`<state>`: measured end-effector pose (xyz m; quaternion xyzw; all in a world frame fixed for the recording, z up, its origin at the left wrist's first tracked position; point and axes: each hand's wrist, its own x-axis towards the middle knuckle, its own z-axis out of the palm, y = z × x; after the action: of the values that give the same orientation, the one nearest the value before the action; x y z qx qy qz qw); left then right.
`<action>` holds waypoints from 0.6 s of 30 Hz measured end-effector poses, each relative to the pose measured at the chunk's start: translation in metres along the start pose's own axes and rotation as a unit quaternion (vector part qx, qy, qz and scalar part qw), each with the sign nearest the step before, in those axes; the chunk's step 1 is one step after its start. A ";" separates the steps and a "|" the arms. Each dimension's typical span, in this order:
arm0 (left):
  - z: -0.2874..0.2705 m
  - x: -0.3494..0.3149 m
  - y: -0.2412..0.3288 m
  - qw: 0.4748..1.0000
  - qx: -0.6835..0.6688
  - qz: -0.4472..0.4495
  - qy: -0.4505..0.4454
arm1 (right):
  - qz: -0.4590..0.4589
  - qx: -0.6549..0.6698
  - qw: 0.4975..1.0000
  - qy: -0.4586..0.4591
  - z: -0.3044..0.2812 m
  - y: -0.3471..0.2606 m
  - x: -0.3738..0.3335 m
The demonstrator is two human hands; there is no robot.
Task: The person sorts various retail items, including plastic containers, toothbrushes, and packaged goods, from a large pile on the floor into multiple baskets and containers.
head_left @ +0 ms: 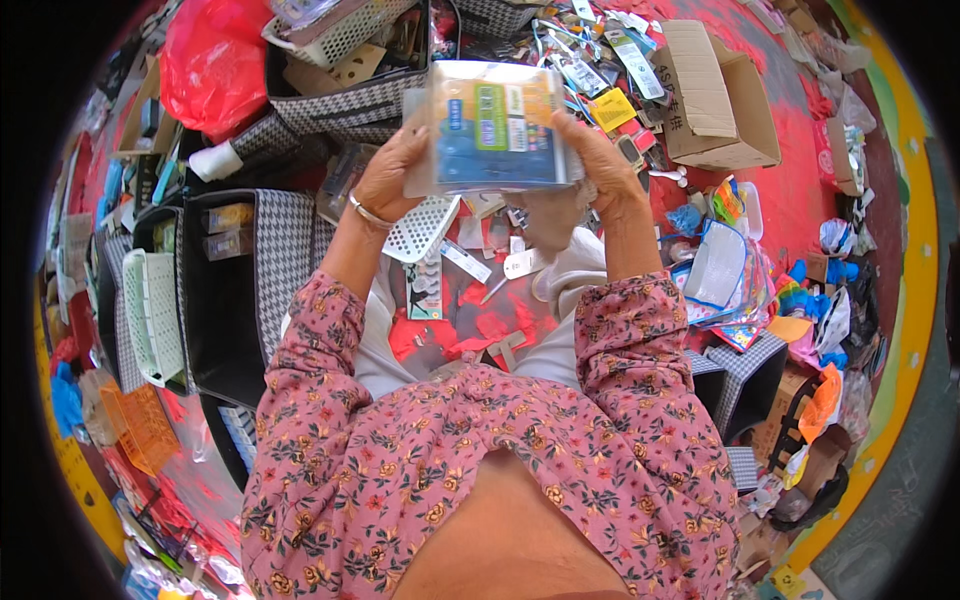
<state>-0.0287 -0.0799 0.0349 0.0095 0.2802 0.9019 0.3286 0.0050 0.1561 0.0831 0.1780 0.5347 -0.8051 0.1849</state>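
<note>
Both of my hands hold up a flat blue and yellow package (495, 160) in a clear plastic sleeve, in front of my chest. My left hand (393, 170) grips its left side, and my right hand (607, 165) grips the right side with the thumb on the front. Part of the fingers is hidden behind the package. Below the package, a white perforated plastic basket (422, 228) lies near my left wrist. A carded item (424, 285) and a white tag-shaped piece (522, 264) lie between my legs on the red ground.
Houndstooth-patterned storage boxes (285, 260) stand to my left, beside a pale green basket (152, 315) and an orange basket (145, 430). A red plastic bag (215, 65) sits at the far left. An open cardboard box (715, 100) stands at the far right, near heaped small packages (590, 70).
</note>
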 end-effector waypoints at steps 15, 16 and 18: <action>0.019 -0.003 0.020 0.908 0.400 0.035 0.122 | -0.072 -0.098 0.991 0.057 0.015 0.030 0.011; 0.020 -0.004 0.020 0.917 0.380 0.036 0.113 | -0.080 -0.118 0.988 0.055 0.018 0.028 0.011; 0.019 -0.005 0.022 0.935 0.339 0.038 0.093 | -0.111 -0.141 0.983 0.034 0.019 0.019 0.003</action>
<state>-0.0340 -0.0869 0.0632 0.0467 0.5980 0.7622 0.2435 0.0104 0.1310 0.0735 0.1168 0.6654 -0.7305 0.0994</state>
